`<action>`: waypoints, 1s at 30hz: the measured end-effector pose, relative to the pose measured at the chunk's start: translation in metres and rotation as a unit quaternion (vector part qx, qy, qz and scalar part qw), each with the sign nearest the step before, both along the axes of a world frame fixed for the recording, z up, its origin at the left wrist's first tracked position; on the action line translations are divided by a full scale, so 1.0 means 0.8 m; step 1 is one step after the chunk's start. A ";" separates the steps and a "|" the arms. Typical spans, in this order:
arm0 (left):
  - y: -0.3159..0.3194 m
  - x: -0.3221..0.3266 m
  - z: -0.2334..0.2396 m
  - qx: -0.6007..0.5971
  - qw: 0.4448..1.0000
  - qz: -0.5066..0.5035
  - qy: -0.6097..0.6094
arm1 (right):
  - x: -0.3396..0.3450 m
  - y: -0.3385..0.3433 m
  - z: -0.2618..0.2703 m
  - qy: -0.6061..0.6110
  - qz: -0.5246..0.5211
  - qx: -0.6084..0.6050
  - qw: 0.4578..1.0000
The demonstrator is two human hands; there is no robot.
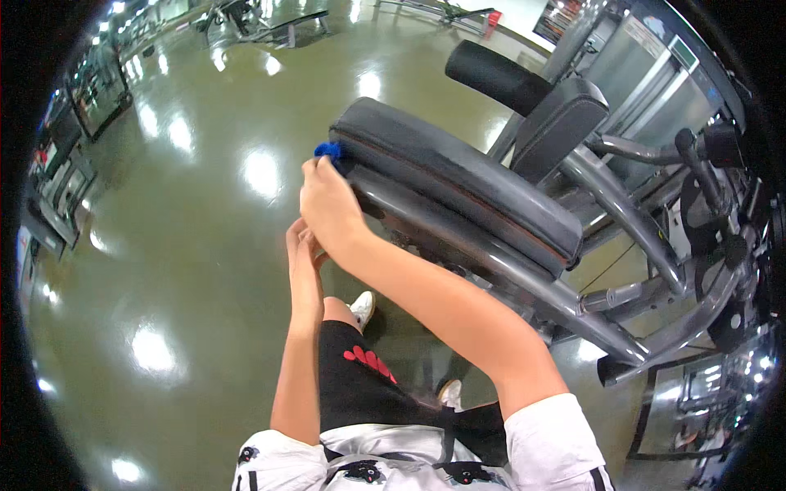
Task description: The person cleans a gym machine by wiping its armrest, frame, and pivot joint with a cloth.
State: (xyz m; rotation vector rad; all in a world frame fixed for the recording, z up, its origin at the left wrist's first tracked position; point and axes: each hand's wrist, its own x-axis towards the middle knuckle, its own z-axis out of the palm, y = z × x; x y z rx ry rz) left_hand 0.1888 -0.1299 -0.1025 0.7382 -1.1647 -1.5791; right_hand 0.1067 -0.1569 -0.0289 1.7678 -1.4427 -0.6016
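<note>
My right hand point(328, 196) is at the near left end of a black padded seat point(454, 178) on an exercise machine. A small blue thing, perhaps a cloth point(328, 150), shows at its fingertips, against the pad's end; the fingers look closed on it. Just below, my left hand point(302, 245) is raised close to my right wrist, fingers partly bent, and its palm side is partly hidden. Beneath the pad runs a grey metal frame tube point(491, 258). An upright pad point(560, 126) and a black foam roller point(496, 77) stand beyond the seat.
Metal arms and levers point(712, 178) of the machine crowd the right side. A framed mirror point(688, 405) is at lower right, another mirror point(98, 92) at upper left. A bench point(295, 27) stands far off on the glossy green floor point(202, 258). My shoes are below.
</note>
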 end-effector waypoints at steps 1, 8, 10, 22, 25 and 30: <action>0.004 -0.002 -0.003 0.009 1.000 0.008 -0.009 | 0.003 -0.001 0.000 0.029 -0.016 0.089 0.995; 0.022 -0.008 -0.038 0.080 0.995 -0.003 -0.061 | -0.064 0.037 -0.084 0.084 0.171 -0.044 0.981; 0.030 -0.018 -0.021 0.052 0.998 -0.004 -0.040 | -0.093 0.070 -0.099 0.046 0.151 -0.142 0.977; 0.061 -0.109 0.033 0.204 0.946 -0.189 0.164 | -0.178 0.363 -0.060 -0.063 0.065 -0.245 0.965; 0.078 -0.119 0.045 0.231 0.945 -0.163 0.164 | -0.161 0.401 -0.046 -0.168 -0.041 -0.256 0.951; 0.083 -0.119 0.043 0.241 0.936 -0.193 0.166 | -0.157 0.387 -0.027 -0.413 0.016 -0.396 0.820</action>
